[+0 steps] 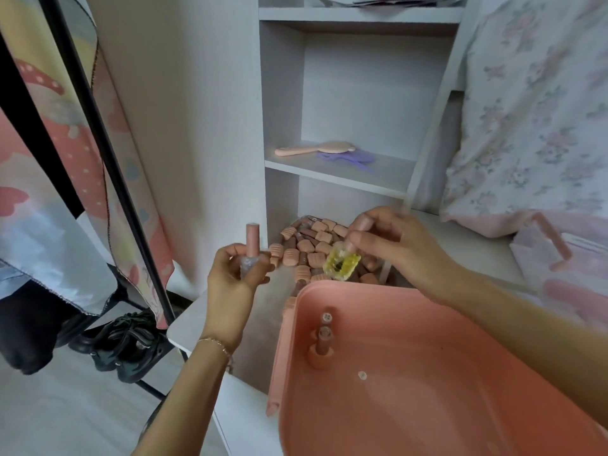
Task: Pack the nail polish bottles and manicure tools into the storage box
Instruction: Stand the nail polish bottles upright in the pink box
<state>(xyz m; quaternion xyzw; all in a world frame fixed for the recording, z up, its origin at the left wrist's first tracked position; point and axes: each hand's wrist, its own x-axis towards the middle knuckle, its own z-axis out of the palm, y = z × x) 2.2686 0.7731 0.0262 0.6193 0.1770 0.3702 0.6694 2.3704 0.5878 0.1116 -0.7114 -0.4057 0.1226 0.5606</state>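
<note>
The right hand [394,245] holds a yellow bottle [341,262] by its cap, just past the far rim of the pink box [427,373]. The left hand [230,278] holds a clear bottle [251,255], left of the box. Next, I think, both go down into the box.

I see a salmon-pink storage box [427,373], yellow polish bottle [341,265], clear glittery bottle [249,263] with pink cap, floral-print bedding [533,120], white shelf [342,172].

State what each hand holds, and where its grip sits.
Left hand holds a clear bottle round its glass body; right hand holds a yellow bottle by its pink cap.
</note>
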